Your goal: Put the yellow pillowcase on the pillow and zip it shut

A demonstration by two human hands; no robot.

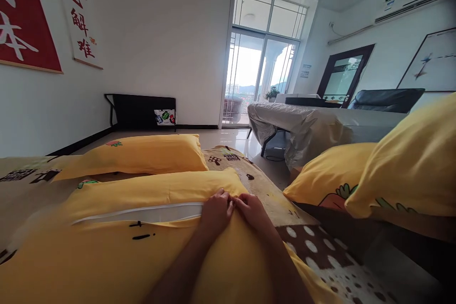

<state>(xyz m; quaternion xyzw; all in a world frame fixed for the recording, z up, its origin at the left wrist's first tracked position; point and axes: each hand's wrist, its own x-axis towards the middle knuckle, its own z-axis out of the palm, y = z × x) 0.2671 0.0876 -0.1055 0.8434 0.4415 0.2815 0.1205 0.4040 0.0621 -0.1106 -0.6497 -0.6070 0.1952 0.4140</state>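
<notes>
A plump yellow pillow [117,251] lies right in front of me on a patterned bedsheet [320,256]. Its cover is open along a slit where the white inner pillow [142,213] shows. My left hand [216,213] and my right hand [253,210] meet at the right end of that slit, fingers curled and pinching the cover's edge. What sits between the fingertips is too small to make out. A second yellow pillow [138,153] lies just beyond.
Two more yellow pillows [409,161] are stacked at the right. Past the bed stand a plastic-covered table [309,123], a dark chair [388,99], a black bench [142,110] by the wall and glass balcony doors [260,76].
</notes>
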